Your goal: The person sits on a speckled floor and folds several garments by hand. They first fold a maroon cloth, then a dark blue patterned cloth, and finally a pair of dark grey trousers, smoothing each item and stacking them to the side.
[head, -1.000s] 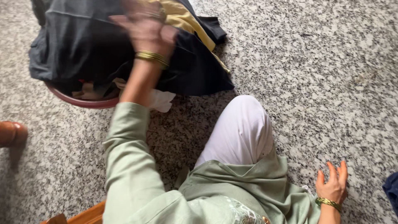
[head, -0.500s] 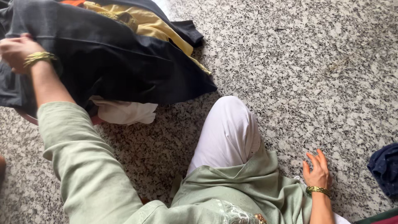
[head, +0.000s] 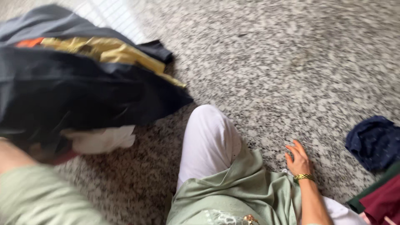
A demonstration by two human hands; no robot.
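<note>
viewpoint: head camera looking down at a seated person on a speckled granite floor [head: 291, 62]; the frame is motion-blurred.
tunic: pale green fabric [head: 233, 191] lies across the lap at the bottom edge, with pale embroidery near the hem.
left sleeve: green sleeve [head: 37, 196] enters from the lower left; the forearm runs up under the dark clothes.
left hand: hidden behind the clothes pile; cannot tell whether its grip is released or clenched.
right hand: right hand [head: 299, 158] rests on the floor just beside the tunic, fingers spread, grip released, holding nothing; a gold bangle [head: 304, 178] sits on the wrist.
knee: bent knee in white trousers [head: 208, 141] points toward the pile.
lower right corner: a maroon cloth [head: 383, 200] with a dark green edge, and beyond it a crumpled navy dotted cloth [head: 373, 141], both apart from the right hand.
clothes pile: black garment [head: 83, 96] on top, white cloth [head: 100, 139] showing beneath, mustard yellow cloth [head: 104, 52] and an orange scrap [head: 29, 42] behind; located upper left, near the knee.
basin: a reddish rim [head: 62, 158] shows under the pile, too blurred to confirm.
</note>
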